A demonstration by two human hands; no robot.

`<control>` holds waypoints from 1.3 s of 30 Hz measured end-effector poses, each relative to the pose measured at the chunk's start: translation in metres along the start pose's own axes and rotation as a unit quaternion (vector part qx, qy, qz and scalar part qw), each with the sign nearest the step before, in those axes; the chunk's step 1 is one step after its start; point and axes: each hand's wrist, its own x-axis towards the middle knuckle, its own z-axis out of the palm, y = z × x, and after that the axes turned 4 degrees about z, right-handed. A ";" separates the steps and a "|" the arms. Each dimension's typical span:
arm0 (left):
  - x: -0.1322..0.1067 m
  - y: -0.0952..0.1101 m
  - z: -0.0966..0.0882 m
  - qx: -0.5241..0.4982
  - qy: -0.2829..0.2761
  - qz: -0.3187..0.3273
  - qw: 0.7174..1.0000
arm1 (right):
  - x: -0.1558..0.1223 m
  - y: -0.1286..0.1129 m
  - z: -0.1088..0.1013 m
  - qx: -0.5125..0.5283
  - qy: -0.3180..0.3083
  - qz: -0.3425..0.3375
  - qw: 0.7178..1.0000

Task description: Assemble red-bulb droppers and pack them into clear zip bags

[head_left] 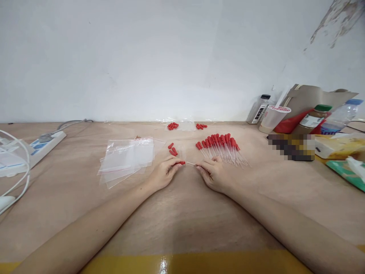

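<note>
My left hand (166,172) pinches a red rubber dropper bulb (181,163), its open end turned to the right. Opposite it, my right hand (212,173) is closed on a thin clear dropper tube (191,164) whose near end points at the bulb. The two ends lie very close; whether they touch I cannot tell. Just beyond my left hand are a few loose red bulbs (173,151) and some clear tubes (181,152). Behind my right hand lies a fanned pile of droppers with red bulbs (219,142).
Clear zip bags (122,156) lie stacked on the left. By the wall are two small groups of red bulbs (172,126) and a clear bag (186,126). A power strip (47,146) with cables sits far left. A cup (273,118), bottles (312,120) and a bag (313,97) stand at right.
</note>
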 end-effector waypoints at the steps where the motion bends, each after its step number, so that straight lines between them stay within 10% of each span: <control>1: 0.000 0.001 0.001 -0.003 -0.002 -0.002 1.000 | 0.000 0.000 0.000 0.001 -0.002 -0.003 1.000; 23: -0.001 0.006 0.005 -0.032 -0.051 -0.055 0.997 | 0.005 0.001 0.000 -0.059 -0.018 -0.040 0.997; 39: 0.003 0.005 0.004 0.019 -0.066 0.022 0.997 | 0.008 -0.011 0.002 -0.036 -0.053 -0.018 0.998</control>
